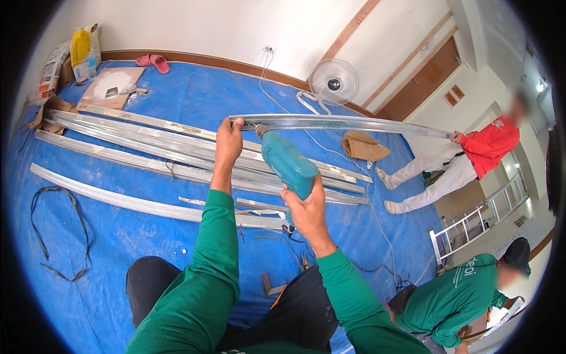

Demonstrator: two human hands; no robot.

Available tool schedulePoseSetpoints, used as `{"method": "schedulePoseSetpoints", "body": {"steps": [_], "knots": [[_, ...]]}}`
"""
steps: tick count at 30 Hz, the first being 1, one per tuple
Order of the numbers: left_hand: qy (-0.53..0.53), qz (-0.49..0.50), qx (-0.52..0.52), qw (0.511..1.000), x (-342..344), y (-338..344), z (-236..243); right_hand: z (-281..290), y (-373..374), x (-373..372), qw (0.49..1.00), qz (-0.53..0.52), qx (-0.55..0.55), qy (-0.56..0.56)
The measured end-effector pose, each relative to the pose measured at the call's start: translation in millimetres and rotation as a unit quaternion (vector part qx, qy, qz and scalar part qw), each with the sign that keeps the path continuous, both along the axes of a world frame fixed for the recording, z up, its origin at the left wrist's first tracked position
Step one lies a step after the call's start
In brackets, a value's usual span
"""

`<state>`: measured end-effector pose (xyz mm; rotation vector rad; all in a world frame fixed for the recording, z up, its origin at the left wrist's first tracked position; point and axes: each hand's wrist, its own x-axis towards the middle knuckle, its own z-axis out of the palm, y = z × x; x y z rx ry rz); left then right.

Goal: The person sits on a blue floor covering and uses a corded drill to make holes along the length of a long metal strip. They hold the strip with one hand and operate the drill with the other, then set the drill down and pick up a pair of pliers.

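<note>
My left hand [229, 141] is closed on the near end of a long silver metal channel [342, 123], thumb along its end. A person in a red top [490, 144] holds the far end of that channel at the right. In my right hand [309, 213] is a teal power drill [289, 160], gripped by its handle. The drill's chuck points up and left, close to the channel beside my left hand. Whether the bit touches the metal I cannot tell. Below the channel, several more metal channels [147, 141] lie side by side on the blue sheet.
Blue sheeting [106, 248] covers the floor. A fan [333, 82] stands by the wall; cords [377, 236] cross the floor. A square [271, 285] and pliers [305, 262] lie near my knees. A co-worker in green [454, 295] crouches at lower right by a ladder [480, 215].
</note>
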<state>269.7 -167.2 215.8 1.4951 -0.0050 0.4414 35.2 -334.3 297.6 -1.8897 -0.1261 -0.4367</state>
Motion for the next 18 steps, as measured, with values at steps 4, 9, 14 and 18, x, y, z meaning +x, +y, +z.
{"method": "schedulePoseSetpoints", "body": {"steps": [4, 9, 14, 18], "knots": [[-0.012, -0.002, -0.025, 1.0, -3, 0, -3, -3, 3, 0, 1.0, 0.0, -0.009, 0.003], [0.006, 0.031, -0.002, 1.0, -2, 4, -7, -4, 6, 2, 0.997, -0.016, -0.062, -0.039], [0.0, 0.017, 0.022, 1.0, 1, 5, -17, -1, 12, -2, 0.994, -0.025, -0.101, -0.018], [-0.001, 0.032, -0.019, 0.999, 0, -2, -28, 3, 17, -4, 0.988, -0.054, -0.144, -0.009]]}}
